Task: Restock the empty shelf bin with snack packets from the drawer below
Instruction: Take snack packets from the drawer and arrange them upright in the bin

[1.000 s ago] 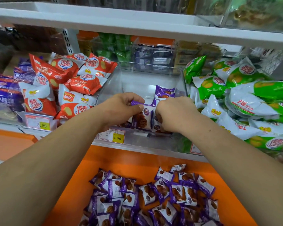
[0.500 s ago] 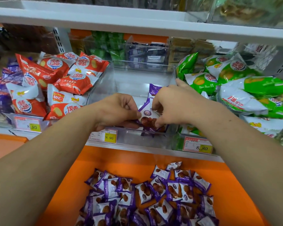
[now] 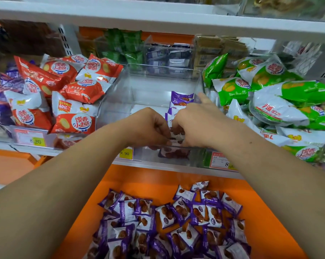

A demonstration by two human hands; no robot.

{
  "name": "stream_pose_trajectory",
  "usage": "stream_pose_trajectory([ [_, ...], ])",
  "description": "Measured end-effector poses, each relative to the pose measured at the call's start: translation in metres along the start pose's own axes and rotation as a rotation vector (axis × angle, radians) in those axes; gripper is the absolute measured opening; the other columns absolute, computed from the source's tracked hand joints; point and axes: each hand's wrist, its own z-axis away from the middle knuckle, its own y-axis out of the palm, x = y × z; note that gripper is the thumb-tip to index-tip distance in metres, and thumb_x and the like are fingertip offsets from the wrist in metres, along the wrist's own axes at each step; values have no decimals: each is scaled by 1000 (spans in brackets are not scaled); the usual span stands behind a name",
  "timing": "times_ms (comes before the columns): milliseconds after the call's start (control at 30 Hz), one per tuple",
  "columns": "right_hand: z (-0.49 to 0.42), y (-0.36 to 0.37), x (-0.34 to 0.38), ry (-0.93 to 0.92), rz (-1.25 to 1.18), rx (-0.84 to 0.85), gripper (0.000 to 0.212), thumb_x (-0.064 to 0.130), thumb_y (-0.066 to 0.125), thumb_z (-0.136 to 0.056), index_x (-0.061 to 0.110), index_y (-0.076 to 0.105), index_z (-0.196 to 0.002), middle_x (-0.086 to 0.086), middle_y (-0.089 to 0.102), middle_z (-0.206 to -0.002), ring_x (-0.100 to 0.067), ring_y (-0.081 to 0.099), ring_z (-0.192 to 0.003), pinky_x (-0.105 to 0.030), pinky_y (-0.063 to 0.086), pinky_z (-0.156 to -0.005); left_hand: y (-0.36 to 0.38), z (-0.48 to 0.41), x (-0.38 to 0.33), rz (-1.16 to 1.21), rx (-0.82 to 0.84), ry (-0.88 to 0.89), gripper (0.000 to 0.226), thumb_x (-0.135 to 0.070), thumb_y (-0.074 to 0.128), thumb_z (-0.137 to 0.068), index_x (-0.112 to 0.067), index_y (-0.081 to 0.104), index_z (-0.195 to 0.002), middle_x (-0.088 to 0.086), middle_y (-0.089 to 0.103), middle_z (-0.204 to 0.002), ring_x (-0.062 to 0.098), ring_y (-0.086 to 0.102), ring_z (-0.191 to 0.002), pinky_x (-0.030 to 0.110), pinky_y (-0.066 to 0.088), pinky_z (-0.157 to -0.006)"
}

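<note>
- Nearest, the orange drawer [image 3: 260, 212] stands open, heaped with purple snack packets [image 3: 176, 217].
- Above it, the left hand [image 3: 148, 128] and right hand [image 3: 195, 124] meet at the front of the clear bin [image 3: 118, 101], the fingers of both curled and pinching a packet [image 3: 177, 137] between them.
- Further back, a row [image 3: 180, 99] stands on edge by the bin's right wall; setting this packet upright against it, then filling leftward, looks tidiest.
</note>
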Motion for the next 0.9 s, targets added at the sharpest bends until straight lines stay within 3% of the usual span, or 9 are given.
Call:
stream_pose_trajectory([
  [133, 3, -9, -19, 50, -67, -18, 34, 48, 82, -78, 40, 71, -108, 14, 61, -94, -19, 55, -122, -58, 5, -123, 5, -7, -5, 0, -11, -44, 6, -7, 85, -79, -11, 82, -84, -3, 74, -70, 0, 63, -48, 7, 45, -46],
  [267, 8, -5, -21, 76, -98, -9, 37, 58, 82, -74, 38, 74, -104, 15, 61, -93, -18, 53, -121, -59, 4, -123, 11, -15, -7, -43, -13, -77, 14, -15, 87, -77, -23, 78, -70, -11, 71, -61, -1, 60, -48, 10, 45, -48],
  [400, 6, -1, -12, 135, -58, -5, 27, 51, 81, -73, 33, 75, -92, 7, 68, -89, -21, 59, -109, -61, 8, -123, 10, -15, -10, -40, 6, -109, 7, -17, 87, -79, -13, 81, -81, 1, 77, -76, 12, 69, -62, 20, 55, -56],
  [533, 2, -1, -3, 146, -27, 3, 27, 48, 78, -74, 28, 71, -91, 3, 65, -87, -24, 60, -106, -63, 10, -122, -15, -9, -6, 32, -66, -195, 10, -14, 75, -90, -4, 76, -88, 15, 76, -82, 24, 76, -66, 25, 54, -48],
  [600, 0, -2, -2, 154, -20, 9, 29, 52, 78, -73, 29, 70, -89, 3, 65, -86, -23, 60, -105, -63, 9, -121, -34, -7, 7, -102, -182, -167, 5, -8, 72, -91, -5, 75, -88, 12, 75, -84, 26, 75, -76, 35, 62, -65],
  [667, -3, -4, -1, 166, -26, 13, 32, 55, 78, -70, 29, 70, -87, 4, 65, -85, -23, 60, -104, -63, 8, -121, -46, -5, 17, -338, -210, -169, 7, -10, 74, -87, -12, 76, -93, 4, 74, -94, 24, 71, -91, 35, 59, -85],
  [800, -3, -7, 3, 147, -76, 21, 39, 61, 79, -70, 31, 71, -92, 6, 68, -91, -23, 60, -107, -62, 10, -122, -39, -4, 22, -509, -36, -275, 39, -26, 80, -83, -18, 70, -120, 3, 67, -121, 25, 63, -106, 30, 49, -87],
  [900, -1, -10, 0, 122, -193, -26, 41, 64, 78, -71, 32, 72, -95, 10, 67, -94, -21, 62, -108, -55, 14, -123, -31, -7, 25, -566, 32, -329, 43, -36, 77, -85, -14, 70, -122, 8, 66, -125, 30, 63, -108, 34, 52, -92],
])
